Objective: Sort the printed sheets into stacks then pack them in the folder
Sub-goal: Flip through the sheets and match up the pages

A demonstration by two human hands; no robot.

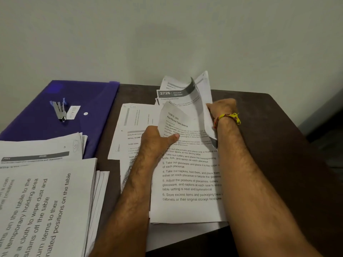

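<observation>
— What lies nearest?
— A stack of sheets (42,201) on the worktop (289,145).
— And the hands?
— Left hand (157,140) pinches the curled sheet (178,123); right hand (220,108) grips those pages' edge. Far left, the blue folder (37,112).

Curled sheet (178,123): "Four-Person Table Setting". Rear sheet (172,94): "2726", "Load Dishwasher".

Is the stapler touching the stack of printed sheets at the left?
Apart. In the head view the stapler lies on the blue folder, and bare folder shows between it and the stack of printed sheets.
</observation>
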